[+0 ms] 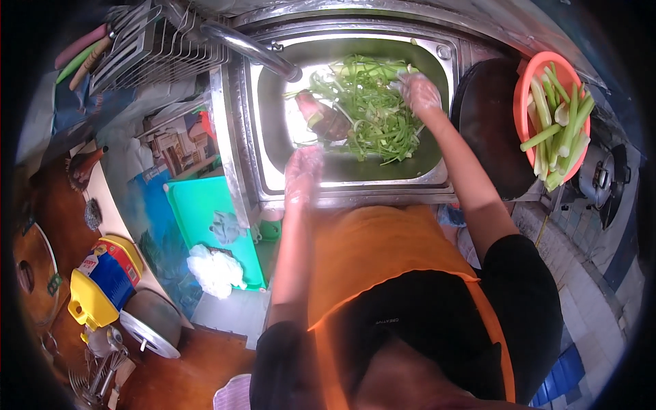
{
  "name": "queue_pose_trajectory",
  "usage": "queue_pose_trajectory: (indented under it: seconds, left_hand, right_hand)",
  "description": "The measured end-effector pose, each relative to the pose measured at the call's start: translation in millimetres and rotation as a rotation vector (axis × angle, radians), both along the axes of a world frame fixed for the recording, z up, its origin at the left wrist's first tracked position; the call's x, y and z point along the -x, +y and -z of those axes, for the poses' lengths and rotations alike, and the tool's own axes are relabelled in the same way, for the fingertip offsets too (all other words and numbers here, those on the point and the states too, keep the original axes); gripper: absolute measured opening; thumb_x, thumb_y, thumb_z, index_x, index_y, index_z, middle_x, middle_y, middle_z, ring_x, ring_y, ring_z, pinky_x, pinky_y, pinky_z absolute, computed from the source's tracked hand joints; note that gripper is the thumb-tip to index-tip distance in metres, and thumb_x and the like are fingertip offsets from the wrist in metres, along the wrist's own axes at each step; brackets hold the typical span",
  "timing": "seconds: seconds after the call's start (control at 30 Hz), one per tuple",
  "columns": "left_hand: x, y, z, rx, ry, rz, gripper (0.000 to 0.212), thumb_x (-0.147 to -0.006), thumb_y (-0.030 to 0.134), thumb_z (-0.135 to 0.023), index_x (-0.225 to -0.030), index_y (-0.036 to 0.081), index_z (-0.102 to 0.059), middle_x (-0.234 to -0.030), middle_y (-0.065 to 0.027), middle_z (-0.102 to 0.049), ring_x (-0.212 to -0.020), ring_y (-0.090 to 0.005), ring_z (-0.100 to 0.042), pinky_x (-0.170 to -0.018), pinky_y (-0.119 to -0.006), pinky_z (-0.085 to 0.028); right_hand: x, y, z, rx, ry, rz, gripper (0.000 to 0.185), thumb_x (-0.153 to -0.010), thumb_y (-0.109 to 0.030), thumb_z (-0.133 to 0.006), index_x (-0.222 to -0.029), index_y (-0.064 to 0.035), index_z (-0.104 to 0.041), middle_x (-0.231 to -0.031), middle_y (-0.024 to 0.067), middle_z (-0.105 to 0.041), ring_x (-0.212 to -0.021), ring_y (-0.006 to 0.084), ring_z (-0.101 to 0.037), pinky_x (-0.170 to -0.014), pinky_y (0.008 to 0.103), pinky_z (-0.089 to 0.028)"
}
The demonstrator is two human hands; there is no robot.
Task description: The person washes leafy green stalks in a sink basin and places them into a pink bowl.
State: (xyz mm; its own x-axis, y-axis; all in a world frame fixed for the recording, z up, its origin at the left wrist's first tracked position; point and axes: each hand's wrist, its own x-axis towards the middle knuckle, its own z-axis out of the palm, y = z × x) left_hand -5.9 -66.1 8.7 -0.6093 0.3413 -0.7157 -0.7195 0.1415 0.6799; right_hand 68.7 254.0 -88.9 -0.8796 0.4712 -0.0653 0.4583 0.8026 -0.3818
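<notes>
Leafy green stalks and trimmings (384, 123) lie heaped in the stainless steel sink (277, 123). My right hand (420, 92), in a clear plastic glove, is at the heap's upper right, by the end of a pale green stalk; whether its fingers grip it cannot be told. My left hand (304, 171), gloved alike and blurred, is over the sink's near left edge, its fingers bent; its grip is unclear. Between heap and left hand lies a brown and pinkish root vegetable (328, 120), its exact kind unclear. Cut green stalks (558, 123) fill an orange plastic basin (524, 102) at the right.
The metal faucet (251, 48) reaches over the sink's upper left. A wire dish rack (169, 46) with knives (84, 56) stands at the upper left. A dark round lid or board (487, 133) adjoins the sink's right side. A green tray (200, 205) holds crumpled plastic bags (216, 271).
</notes>
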Motion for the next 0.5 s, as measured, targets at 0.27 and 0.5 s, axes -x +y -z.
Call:
queue_pose_trajectory:
  seconds: [0.27,0.5]
  left_hand:
    - [0.9,-0.5,7.0,-0.021,0.014,0.016,0.012,-0.089,0.007,-0.053,-0.099,0.006,-0.059,-0.073,0.0009,-0.054,-0.06,-0.0058,-0.046,-0.055,-0.019,-0.038]
    - [-3.7,15.4,8.8,-0.027,0.009,0.084,0.014,-0.089,0.01,-0.054,-0.101,0.005,-0.059,-0.072,0.0009,-0.054,-0.059,-0.006,-0.047,-0.053,-0.02,-0.04]
  right_hand:
    - [32.5,24.4,47.5,0.033,-0.674,-0.057,0.031,-0.078,-0.019,-0.055,-0.103,-0.0034,-0.061,-0.105,0.0177,-0.062,-0.098,0.0293,-0.06,-0.084,0.0369,-0.048]
    - [-24.6,-29.8,-16.3,1.328,-0.233,0.519,0.064,-0.077,-0.044,-0.065,-0.118,0.0037,-0.052,-0.104,0.015,-0.061,-0.08,0.0188,-0.064,-0.064,0.0327,-0.053]
